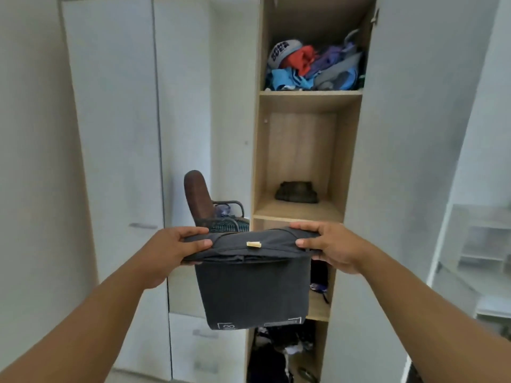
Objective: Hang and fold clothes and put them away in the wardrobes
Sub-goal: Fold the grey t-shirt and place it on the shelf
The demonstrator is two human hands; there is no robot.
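Straight ahead at chest height, a dark grey folded garment (253,272) hangs between both hands in front of the open wardrobe column (348,161). The left hand (177,250) pinches its top fold at nine o'clock and the right hand (329,246) pinches it at three o'clock — thumbs on top, fingers curled under. A small pale tag (253,244) sits at the middle of the upper edge, and the lower flap droops toward six o'clock.

It looks light and soft, with no stiffness of its own; the loose flap will likely swing or unfold if either side is let go, so holding both ends of the thick top fold seems the sound choice, perhaps with a palm slid beneath before setting it down.

Up at twelve o'clock, the top shelf (309,92) carries a jumbled heap of blue, red and purple clothes (315,67). Below it, the middle shelf (298,210) holds one dark folded item (297,192) at the back — most of its floor is bare, so it seems a likely home. Lower compartments toward six o'clock hold dark, tangled things (282,346) I cannot make out. A brown chair back (197,197) stands at eleven o'clock of the garment.
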